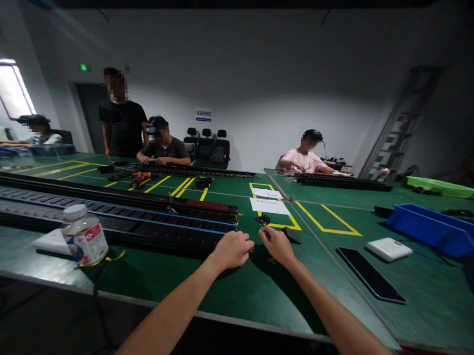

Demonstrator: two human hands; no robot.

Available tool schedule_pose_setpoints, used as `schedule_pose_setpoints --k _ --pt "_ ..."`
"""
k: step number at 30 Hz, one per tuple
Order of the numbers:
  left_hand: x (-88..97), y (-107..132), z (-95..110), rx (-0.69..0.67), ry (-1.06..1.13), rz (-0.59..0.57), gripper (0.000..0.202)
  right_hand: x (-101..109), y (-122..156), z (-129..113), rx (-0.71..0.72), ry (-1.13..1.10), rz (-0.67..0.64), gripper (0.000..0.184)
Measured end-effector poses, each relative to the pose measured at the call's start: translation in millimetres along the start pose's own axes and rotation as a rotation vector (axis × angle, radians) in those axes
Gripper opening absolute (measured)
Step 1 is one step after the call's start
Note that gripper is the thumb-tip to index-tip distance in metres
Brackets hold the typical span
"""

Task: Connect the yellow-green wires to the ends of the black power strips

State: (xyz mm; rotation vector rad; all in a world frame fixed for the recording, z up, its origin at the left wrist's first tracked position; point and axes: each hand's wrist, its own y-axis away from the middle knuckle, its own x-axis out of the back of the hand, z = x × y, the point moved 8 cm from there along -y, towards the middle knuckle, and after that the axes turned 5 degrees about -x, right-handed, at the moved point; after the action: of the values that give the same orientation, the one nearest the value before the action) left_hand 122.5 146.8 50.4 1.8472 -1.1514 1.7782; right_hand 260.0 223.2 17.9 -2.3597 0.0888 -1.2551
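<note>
My left hand (234, 249) is closed, its fingers curled beside the right end of a long black rail assembly (167, 235) with blue strips and red dots. What those fingers hold, if anything, is hidden. My right hand (277, 244) is closed in a pinch just to the right. A small black part with holes (263, 218) sticks up from its fingertips. Behind that hand, a black wedge-shaped piece (292, 235) rests on the green table (249, 287). White paper sheets (269, 205) lie beyond my hands.
At left stand a clear jar (84, 236) and a white box (53, 242). On the right lie a phone (370, 274), a white device (389, 249) and a blue bin (438, 231). A red power tool (140, 178) lies farther back. Several people are across the table.
</note>
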Motion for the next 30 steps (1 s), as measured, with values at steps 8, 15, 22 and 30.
schedule_pose_setpoints --k 8,15,22,30 --pt "0.2 0.3 0.0 0.001 -0.009 0.006 0.008 1.3 1.3 -1.4 -0.001 -0.004 0.002 0.032" --pt "1.1 0.5 0.3 0.005 -0.007 0.013 0.007 2.4 1.5 -2.9 -0.003 0.003 0.0 0.031" --pt "1.7 0.5 0.2 0.005 0.0 0.01 0.006 2.3 1.2 -2.4 -0.004 0.013 -0.008 0.033" --pt "-0.2 0.2 -0.1 -0.005 -0.007 0.019 0.007 1.5 1.0 -1.9 0.002 0.02 -0.006 0.033"
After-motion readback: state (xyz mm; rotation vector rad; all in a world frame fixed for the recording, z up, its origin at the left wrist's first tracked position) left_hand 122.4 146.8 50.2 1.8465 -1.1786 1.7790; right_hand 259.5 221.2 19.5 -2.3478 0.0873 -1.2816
